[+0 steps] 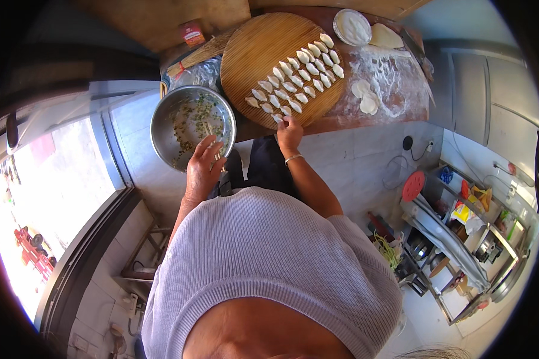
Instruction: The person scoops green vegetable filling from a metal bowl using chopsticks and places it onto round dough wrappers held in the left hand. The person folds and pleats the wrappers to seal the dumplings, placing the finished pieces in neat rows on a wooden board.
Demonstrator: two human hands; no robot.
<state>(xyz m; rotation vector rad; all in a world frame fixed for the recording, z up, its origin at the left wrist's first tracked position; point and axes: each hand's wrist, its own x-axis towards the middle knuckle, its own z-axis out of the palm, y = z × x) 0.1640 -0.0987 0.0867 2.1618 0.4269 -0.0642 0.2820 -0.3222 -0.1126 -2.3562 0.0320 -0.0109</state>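
Note:
My right hand (pixel 290 136) pinches a white dumpling (pixel 278 118) at the near edge of a round slatted board (pixel 251 51). Several rows of finished dumplings (pixel 288 87) lie slantwise across the board's right half. At the board's left stands a wide steel bowl (pixel 161 128) with chopped green filling (pixel 197 116) spread over its bottom and sides. Over the bowl's near right rim rests my left hand (pixel 203 169), fingers apart and slightly bent. Thin pale sticks, seemingly chopsticks, show in the bowl by those fingers, partly hidden.
Flat round wrappers (pixel 368 102) lie on the floured table (pixel 341 110) right of the board. Behind them are a bowl of flour (pixel 352 27) and a pale dough piece (pixel 386 36). A straw brush (pixel 203 54) and a plastic bag (pixel 200 73) sit behind the steel bowl.

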